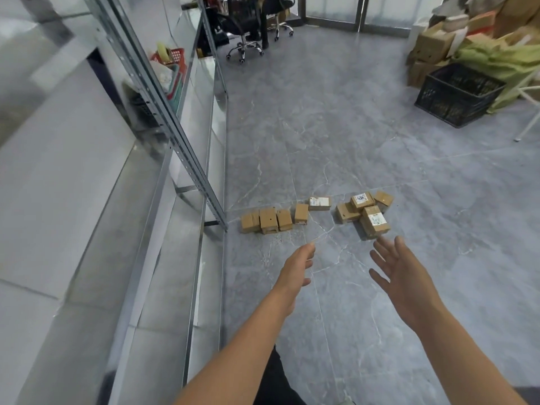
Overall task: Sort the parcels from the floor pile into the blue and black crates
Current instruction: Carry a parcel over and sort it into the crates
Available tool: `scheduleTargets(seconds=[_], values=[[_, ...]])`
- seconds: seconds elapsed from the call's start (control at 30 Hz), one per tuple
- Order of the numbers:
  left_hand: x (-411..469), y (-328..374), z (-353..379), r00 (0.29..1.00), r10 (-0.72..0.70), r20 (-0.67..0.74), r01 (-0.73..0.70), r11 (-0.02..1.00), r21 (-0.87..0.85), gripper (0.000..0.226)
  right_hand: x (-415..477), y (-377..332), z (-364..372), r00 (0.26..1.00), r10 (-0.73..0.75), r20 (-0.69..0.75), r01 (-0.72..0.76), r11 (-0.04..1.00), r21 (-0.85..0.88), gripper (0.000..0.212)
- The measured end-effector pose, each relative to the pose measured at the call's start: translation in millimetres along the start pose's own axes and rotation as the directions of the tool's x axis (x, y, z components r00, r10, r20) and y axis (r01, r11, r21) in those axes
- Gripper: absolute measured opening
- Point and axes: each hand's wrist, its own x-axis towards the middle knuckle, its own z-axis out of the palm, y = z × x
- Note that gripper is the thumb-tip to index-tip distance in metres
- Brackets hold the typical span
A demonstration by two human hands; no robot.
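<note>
Both hands empty, left hand (pixel 296 266) loosely open, right hand (pixel 401 273) splayed; take the nearest labelled parcel (pixel 375 222) by its sides, then carry to black crate (pixel 458 93).

parcels (pixel 371 222): tan-brown cardboard, some with white labels, just beyond the right hand (pixel 406 276)
floor (pixel 409 176): grey with white marble veins
crate (pixel 458 95): black lattice, far beyond the right hand
basket (pixel 176 55): red, far beyond the left hand (pixel 298 264)
sack (pixel 502 58): pale green

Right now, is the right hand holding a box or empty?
Empty. The right hand is open, fingers spread, nothing in it; the nearest parcel lies on the floor.
</note>
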Motion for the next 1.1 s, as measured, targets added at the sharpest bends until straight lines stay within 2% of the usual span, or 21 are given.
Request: scheduleTargets(seconds=[0.4,0.57,0.9,1.1], values=[[169.7,36.6,-179.9,0.987,-0.119,-0.110,0.120,0.993,-0.001,0.056,169.4,28.4,164.4,0.982,0.188,-0.005,-0.188,0.979,-0.082,0.080],[226.4,59.2,-242.0,0.973,-0.186,-0.141,0.193,0.980,0.042,0.056,227.9,34.9,224.0,0.972,0.237,0.003,-0.236,0.971,-0.036,0.073],[342.1,82.1,-282.6,0.946,-0.291,-0.144,0.310,0.941,0.138,0.055,356.8,52.9,270.0,0.920,0.392,-0.007,-0.392,0.919,0.050,0.075],[439.0,101.4,-285.0,0.928,-0.337,-0.160,0.369,0.890,0.268,0.039,462.1,68.2,275.7,0.865,0.501,-0.033,-0.489,0.855,0.173,0.073]])
